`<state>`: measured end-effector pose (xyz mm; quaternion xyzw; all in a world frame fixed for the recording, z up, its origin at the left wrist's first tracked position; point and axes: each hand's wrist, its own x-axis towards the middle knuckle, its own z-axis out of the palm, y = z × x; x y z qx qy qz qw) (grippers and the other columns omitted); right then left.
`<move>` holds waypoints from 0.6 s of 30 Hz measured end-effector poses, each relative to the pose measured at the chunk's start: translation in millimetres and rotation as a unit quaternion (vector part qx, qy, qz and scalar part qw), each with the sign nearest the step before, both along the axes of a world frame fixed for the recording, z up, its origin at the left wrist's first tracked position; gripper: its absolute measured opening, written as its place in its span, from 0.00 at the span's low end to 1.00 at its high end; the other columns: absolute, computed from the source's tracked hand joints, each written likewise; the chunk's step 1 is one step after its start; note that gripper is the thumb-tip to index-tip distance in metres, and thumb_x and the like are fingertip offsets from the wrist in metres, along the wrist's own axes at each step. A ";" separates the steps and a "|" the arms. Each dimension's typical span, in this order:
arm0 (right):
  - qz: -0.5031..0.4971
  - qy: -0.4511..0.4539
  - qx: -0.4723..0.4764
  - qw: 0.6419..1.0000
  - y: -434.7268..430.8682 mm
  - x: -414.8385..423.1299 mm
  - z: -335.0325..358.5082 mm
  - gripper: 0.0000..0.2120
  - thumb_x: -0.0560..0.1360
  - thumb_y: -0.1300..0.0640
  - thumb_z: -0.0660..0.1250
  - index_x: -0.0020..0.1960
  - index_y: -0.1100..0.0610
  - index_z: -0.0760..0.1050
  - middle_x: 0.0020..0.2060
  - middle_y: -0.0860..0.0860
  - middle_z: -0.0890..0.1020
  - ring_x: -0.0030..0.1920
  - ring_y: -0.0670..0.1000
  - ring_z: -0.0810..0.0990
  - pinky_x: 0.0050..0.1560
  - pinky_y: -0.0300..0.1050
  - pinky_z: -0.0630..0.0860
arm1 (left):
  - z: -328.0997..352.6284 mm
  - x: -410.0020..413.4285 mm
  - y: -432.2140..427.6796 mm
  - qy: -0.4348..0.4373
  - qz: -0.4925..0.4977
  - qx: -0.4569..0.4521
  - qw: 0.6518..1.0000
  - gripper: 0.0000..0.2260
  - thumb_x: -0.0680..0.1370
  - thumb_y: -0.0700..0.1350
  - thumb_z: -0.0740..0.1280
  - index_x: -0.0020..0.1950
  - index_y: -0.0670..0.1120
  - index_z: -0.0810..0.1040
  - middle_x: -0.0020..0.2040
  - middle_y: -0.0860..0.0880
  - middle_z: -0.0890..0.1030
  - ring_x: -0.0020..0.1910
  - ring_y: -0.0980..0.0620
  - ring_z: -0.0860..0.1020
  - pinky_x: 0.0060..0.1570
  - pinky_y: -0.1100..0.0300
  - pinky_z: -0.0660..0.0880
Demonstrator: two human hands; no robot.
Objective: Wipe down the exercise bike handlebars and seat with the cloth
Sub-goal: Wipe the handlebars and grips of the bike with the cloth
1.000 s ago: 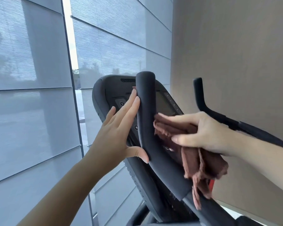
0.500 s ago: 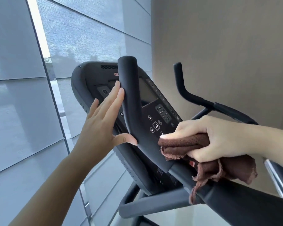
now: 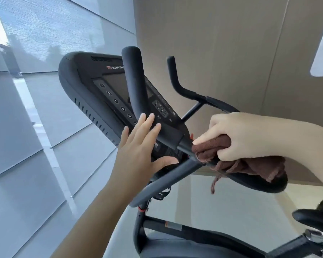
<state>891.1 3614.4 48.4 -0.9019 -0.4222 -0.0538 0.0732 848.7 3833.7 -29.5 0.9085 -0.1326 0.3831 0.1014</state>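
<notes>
The black left handlebar (image 3: 133, 84) rises in front of the bike's console (image 3: 93, 79). My left hand (image 3: 140, 144) lies flat against its lower bend, fingers spread, thumb under the bar. My right hand (image 3: 239, 135) is closed on a bunched brown cloth (image 3: 211, 148), pressing it around the bar just right of the bend. The cloth's loose end (image 3: 261, 168) hangs over the padded elbow rest (image 3: 250, 183). The right handlebar (image 3: 177, 82) stands behind, untouched. A black seat edge (image 3: 313, 218) shows at the lower right.
Grey window blinds (image 3: 45, 90) fill the left side close to the console. A beige wall (image 3: 231, 53) stands behind the bike. The bike frame (image 3: 175, 228) and a pedal (image 3: 317, 241) lie below, over a pale floor (image 3: 222, 207).
My right hand slid the cloth down the left handlebar from its upright part to the lower bar. My left hand moved down to the bend. The view tilted downward.
</notes>
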 end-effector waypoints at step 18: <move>-0.238 -0.073 0.231 0.941 -76.7 -65.8 -87.7 0.23 0.69 0.46 0.71 0.63 0.37 0.71 0.49 0.46 0.70 0.47 0.47 0.72 0.46 0.36 0.66 | -59.8 -66.1 -89.7 0.070 -0.137 -0.054 0.987 0.26 0.75 0.60 0.55 0.62 0.43 0.73 0.68 0.43 0.68 0.70 0.43 0.63 0.67 0.44 0.55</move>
